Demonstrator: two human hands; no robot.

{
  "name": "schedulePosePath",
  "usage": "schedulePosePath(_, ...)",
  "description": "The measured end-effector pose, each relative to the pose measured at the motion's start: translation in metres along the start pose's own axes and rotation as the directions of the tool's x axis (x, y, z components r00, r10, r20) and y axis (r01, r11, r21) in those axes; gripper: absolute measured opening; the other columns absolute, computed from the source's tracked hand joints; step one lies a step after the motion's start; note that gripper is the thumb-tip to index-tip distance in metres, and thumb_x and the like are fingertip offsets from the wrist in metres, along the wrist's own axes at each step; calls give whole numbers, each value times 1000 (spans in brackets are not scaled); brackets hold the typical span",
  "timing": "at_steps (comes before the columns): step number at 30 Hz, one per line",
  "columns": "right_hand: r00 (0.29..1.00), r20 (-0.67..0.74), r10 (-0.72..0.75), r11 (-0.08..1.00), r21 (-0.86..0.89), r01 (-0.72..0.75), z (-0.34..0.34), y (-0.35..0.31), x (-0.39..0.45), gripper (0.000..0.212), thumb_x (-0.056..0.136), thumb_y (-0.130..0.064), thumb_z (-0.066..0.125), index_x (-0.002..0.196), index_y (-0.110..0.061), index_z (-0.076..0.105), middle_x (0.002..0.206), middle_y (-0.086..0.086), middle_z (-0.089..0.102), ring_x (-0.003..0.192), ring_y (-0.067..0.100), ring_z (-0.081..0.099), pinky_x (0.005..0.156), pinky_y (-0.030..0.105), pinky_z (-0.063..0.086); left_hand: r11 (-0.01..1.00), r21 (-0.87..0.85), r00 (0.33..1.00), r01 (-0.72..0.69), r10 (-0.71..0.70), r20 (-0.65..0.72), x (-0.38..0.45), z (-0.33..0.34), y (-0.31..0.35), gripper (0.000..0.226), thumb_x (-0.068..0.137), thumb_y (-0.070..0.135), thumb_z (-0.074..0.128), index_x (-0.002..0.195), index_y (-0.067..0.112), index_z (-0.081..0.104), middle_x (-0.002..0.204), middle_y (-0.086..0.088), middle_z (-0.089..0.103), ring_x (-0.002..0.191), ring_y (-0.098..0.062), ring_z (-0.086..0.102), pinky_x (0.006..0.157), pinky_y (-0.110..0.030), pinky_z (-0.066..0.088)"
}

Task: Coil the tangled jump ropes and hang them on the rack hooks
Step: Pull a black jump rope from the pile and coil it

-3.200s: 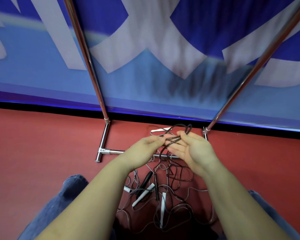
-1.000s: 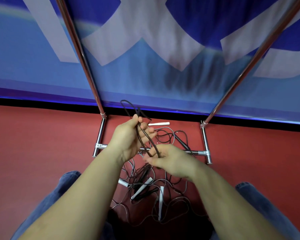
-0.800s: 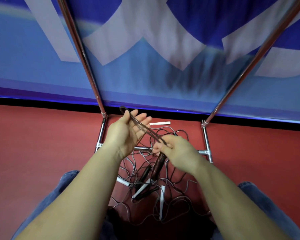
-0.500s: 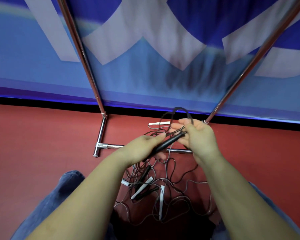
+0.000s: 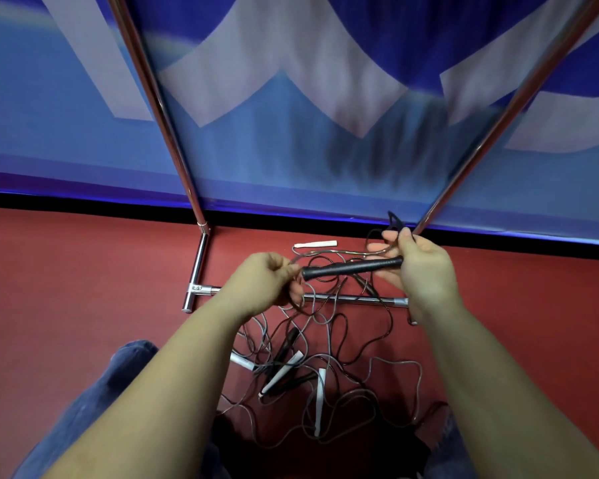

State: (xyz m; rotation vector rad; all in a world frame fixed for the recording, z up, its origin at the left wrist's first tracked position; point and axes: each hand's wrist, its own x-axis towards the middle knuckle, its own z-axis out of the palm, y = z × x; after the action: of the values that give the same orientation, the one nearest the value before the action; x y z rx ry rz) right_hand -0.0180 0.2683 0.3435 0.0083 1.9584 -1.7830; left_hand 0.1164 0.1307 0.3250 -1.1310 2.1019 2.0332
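A black jump-rope handle (image 5: 351,267) lies level between my hands. My right hand (image 5: 419,267) grips its right end together with dark loops of cord (image 5: 395,221) that stick up above my fingers. My left hand (image 5: 261,283) pinches the cord at the handle's left tip. Below them, a tangle of thin ropes (image 5: 325,357) with several white handles (image 5: 281,373) and black handles lies on the red floor. A chrome rack (image 5: 196,267) stands behind, its two poles rising out of view; no hooks show.
One white handle (image 5: 315,244) lies apart near the blue banner wall (image 5: 291,150). The rack's low crossbar (image 5: 353,299) runs under my hands. My knees in blue jeans (image 5: 94,402) frame the pile on both sides.
My hands have drawn apart. The black handle now lies level between them. My right hand with the looped cord has moved to the right, toward the rack's right pole.
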Motion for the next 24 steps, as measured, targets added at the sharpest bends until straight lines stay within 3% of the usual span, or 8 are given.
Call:
schedulePosePath(4,996,-29,-88,992,-97,85,1,3,2,30,102,-24,37,85,-18,61,55,-3,63,64,12,63,60,19,54,967,-254,967,-16,-50,-251,5,-6,4,23,100,7,44,81,7,57,49,-1,58,40,-9,56,47,-19,49)
schedulePosePath(6,990,-4,-141,981,-136,139,1,5,3,30,102,-23,37,86,-20,63,43,-6,57,64,12,65,69,19,51,935,-354,953,-10,-98,-286,5,-8,6,24,101,9,44,81,9,57,49,0,58,41,-9,58,45,-19,49)
schedulePosePath(8,987,102,-125,961,-235,146,5,10,1,27,101,-22,40,90,-21,64,43,-6,55,66,16,64,74,24,47,884,-467,961,22,-148,-234,4,-7,9,24,101,12,44,82,8,59,47,2,60,44,-8,62,45,-20,53)
schedulePosePath(11,957,288,-23,936,-331,122,17,22,-8,24,100,-21,42,107,-12,64,69,-4,61,63,14,60,75,29,47,788,-610,974,86,-195,-114,2,-4,16,23,101,15,44,85,8,59,48,3,62,47,-8,65,48,-21,55)
schedulePosePath(15,885,461,64,942,-320,98,26,33,-20,18,97,-13,48,103,-27,57,95,-4,61,68,10,62,83,26,48,657,-738,973,154,-232,-3,0,-2,23,23,99,18,47,85,7,62,50,3,63,48,-8,66,48,-21,56)
schedulePosePath(18,843,530,88,945,-313,98,28,33,-22,19,93,-2,53,98,-19,59,94,3,60,71,11,62,79,22,50,555,-820,978,140,-208,26,-1,-5,25,22,98,17,47,85,6,61,53,3,64,51,-8,67,49,-22,56)
schedulePosePath(20,819,564,107,934,-340,112,30,34,-24,20,90,0,56,89,-20,61,92,6,63,77,14,62,85,28,51,491,-864,984,108,-179,21,-1,-7,27,23,99,17,46,85,6,60,54,2,65,52,-9,68,48,-23,56)
schedulePosePath(24,850,524,61,900,-397,180,30,36,-25,19,93,-8,55,82,-23,56,86,4,65,76,16,64,87,36,52,444,-895,996,53,-85,17,0,-11,27,23,99,22,46,90,7,60,68,-3,71,65,-15,72,60,-28,60)
